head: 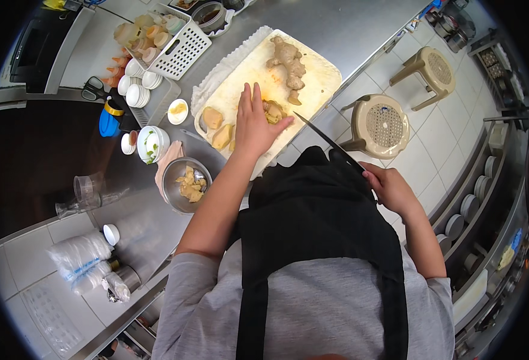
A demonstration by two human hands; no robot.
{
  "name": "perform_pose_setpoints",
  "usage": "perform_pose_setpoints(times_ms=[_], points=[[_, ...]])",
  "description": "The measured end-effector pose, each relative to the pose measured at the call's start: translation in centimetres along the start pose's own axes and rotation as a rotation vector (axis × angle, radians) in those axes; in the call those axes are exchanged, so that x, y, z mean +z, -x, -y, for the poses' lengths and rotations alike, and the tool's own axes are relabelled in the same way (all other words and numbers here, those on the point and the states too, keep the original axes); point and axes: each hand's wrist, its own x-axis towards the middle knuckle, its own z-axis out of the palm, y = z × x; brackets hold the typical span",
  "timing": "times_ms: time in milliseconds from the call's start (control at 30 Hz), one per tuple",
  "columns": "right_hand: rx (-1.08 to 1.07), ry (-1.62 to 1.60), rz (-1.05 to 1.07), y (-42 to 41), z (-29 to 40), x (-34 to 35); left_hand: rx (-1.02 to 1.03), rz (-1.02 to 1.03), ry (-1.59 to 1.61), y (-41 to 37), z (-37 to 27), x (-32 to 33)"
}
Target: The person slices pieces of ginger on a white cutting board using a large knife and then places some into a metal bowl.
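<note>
My left hand [257, 123] hovers over or rests on the white cutting board [237, 90], its thumb spread away from the extended fingers. A heap of ginger peelings [273, 112] shows between that thumb and the fingers; what lies under the palm is hidden. In my right hand [388, 186] is the dark handle of a kitchen knife [325, 137], its tip by the board's near edge. A large unpeeled ginger root [287, 63] lies on the far part of the board. Peeled ginger pieces [221, 136] sit at its left end, beside my left wrist.
A steel bowl [167, 182] with ginger pieces stands left of my forearm, near a white bowl [143, 135] with green leaves. Behind are a white basket [192, 47] of bottles and stacked small dishes [137, 95]. Plastic stools [381, 130] stand on the floor at right.
</note>
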Motion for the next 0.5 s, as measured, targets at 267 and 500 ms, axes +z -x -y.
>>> perform_pose_setpoints(times_ms=[267,500], points=[[0.04,-0.552,0.195,-4.2,-2.4,3.0,-0.129,-0.133,0.177,-0.3,-1.9,2.5],[0.095,-0.699,0.349,-6.5,-0.4,3.6,-0.164,-0.301,0.126,0.1,-2.7,4.0]])
